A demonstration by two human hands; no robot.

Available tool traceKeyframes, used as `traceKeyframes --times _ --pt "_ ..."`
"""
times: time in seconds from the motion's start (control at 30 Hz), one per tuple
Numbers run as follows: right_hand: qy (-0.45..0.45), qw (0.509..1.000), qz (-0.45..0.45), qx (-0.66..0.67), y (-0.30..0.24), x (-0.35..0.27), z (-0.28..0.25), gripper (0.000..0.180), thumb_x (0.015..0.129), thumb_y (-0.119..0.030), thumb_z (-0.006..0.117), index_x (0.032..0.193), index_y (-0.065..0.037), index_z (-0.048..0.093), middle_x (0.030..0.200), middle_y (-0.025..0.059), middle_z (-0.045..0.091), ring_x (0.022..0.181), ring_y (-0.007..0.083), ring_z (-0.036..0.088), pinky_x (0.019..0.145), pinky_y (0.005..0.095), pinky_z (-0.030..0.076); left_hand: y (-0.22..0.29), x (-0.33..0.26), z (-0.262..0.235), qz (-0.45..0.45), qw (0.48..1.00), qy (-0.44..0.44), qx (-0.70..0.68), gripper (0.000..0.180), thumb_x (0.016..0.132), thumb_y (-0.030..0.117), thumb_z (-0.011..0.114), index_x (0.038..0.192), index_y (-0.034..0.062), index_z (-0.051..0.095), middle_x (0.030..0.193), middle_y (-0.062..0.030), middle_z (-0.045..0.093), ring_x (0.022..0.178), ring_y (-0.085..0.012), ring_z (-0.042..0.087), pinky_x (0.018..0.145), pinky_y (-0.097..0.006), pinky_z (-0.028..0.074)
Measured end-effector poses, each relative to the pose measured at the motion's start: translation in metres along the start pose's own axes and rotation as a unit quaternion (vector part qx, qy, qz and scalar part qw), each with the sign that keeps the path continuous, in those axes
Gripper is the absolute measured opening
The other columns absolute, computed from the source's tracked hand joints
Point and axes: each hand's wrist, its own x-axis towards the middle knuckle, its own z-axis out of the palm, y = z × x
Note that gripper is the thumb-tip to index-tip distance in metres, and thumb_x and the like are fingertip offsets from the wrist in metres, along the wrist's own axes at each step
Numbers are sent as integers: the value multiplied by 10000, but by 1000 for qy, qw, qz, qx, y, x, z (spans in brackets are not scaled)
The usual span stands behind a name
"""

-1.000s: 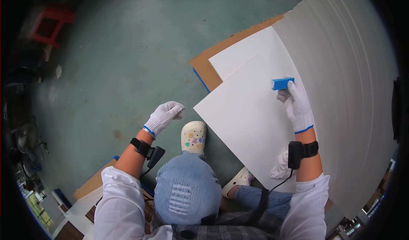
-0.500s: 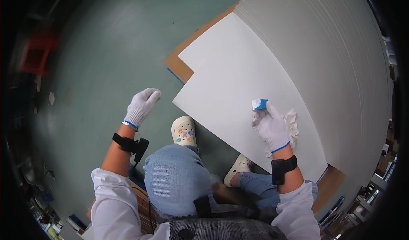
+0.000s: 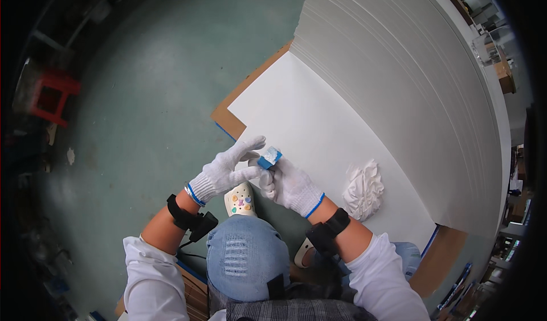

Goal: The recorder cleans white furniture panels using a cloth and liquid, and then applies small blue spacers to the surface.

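Blue on its sides and patchy white on one face, the small box-shaped block (image 3: 270, 158) is near the middle of the frame. The right hand (image 3: 293, 189), in a white knit glove with a blue edge, grips it between thumb and fingers. The left hand (image 3: 223, 167), in the same kind of glove, is not gripping anything; its fingers are spread just beside the block. I cannot tell if they touch it.

To do this well, hold the block snugly but do not squeeze hard, since knit gloves may slip on smooth sides. Keep fingers off the patchy white face, as it could be crumbly. Bring the left hand in softly from the side. Work over the flat white sheet (image 3: 325, 127), not the green floor (image 3: 159, 82), so a drop is easy to pick up. Mind the crumpled white cloth (image 3: 364, 190) on the sheet, right of the middle, and the tall pale grey stack (image 3: 399, 93) at upper right, so no elbow bumps it
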Motion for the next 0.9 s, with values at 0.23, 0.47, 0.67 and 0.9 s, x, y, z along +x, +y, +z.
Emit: traceKeyframes --times 0.23,0.47,0.67,0.9 --pt "111 931 -54 -344 -6 -11 -37 480 984 -409 409 1286 -43 481 771 101 622 603 189 580 581 303 497 -53 -28 -10 -145 975 160 -54 402 818 165 670 1179 35 549 1080 -73 621 991 -167 599 904 -306 467" --pt "538 213 -77 -812 -67 -110 -114 691 794 -352 639 1384 -116 368 1431 253 303 1310 411 321 1042 490 344 -71 -69 1 -286 837 238 400 372 767 272 670 1089 98 602 975 -131 640 879 -315 644 780 -396 522" --pt "569 310 24 -761 -50 -132 -178 909 794 -485 584 1466 -37 167 1453 303 225 1324 482 269 1081 489 296 -73 -57 15 -260 825 199 461 331 753 285 663 1028 110 603 885 -118 623 807 -305 635 686 -423 514" --pt "557 305 20 -772 -49 -132 -184 925 798 -504 572 1465 -16 157 1452 308 218 1320 491 267 1080 497 293 -75 -45 21 -245 805 163 515 250 772 282 624 888 65 575 848 -127 627 761 -307 637 652 -431 514"
